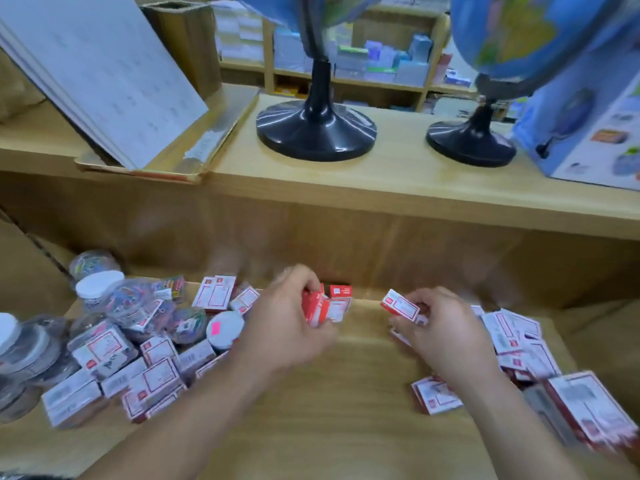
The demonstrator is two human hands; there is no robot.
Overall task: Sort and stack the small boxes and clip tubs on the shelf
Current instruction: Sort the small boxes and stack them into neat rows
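My left hand [287, 317] grips a few small red-and-white boxes [325, 306] at the middle back of the wooden shelf [346, 410]. My right hand [443, 327] pinches one red-and-white box [400, 304] a little to the right, lifted off the shelf. A loose heap of the same boxes [138, 372] lies to the left, mixed with clear clip tubs [138, 306] that have white lids and hold coloured clips. Another pile of boxes [519, 337] lies to the right, partly behind my right wrist. One box [436, 394] lies near my right forearm.
An upper shelf board [398, 181] overhangs the work area. On it stand two globe stands [317, 129], a blue globe carton [595, 133] and an open cardboard box with a leaning pad [104, 81]. More tubs [20, 348] crowd the far left edge.
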